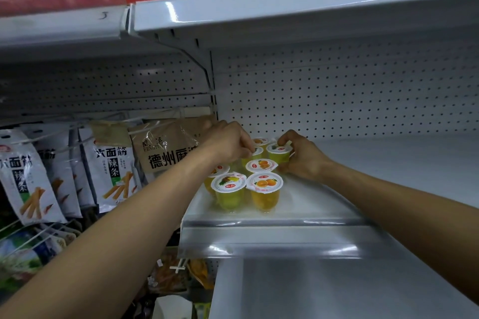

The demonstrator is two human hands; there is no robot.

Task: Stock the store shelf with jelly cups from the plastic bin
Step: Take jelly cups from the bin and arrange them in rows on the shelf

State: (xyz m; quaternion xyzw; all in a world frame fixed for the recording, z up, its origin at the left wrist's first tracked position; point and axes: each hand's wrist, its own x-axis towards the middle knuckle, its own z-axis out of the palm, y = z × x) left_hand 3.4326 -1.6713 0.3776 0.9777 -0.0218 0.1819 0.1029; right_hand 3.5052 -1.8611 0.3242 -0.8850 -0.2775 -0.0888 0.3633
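Observation:
Several jelly cups stand in a cluster at the left end of the white shelf (337, 204). At the front are a pineapple-lid cup (229, 185) and an orange-lid cup (265, 184), with another orange-lid cup (261, 165) behind them. My left hand (228, 141) reaches in from the left and pinches a green-lid cup (256, 151) in the back row. My right hand (298, 155) grips a green-lid cup (278, 151) at the back right of the cluster. The plastic bin is out of view.
The shelf right of the cups is bare, backed by white pegboard (337, 101). An upper shelf (285, 8) overhangs closely. To the left hang snack bags (114, 168) and a brown packet (166, 145). A lower shelf (337, 292) lies beneath.

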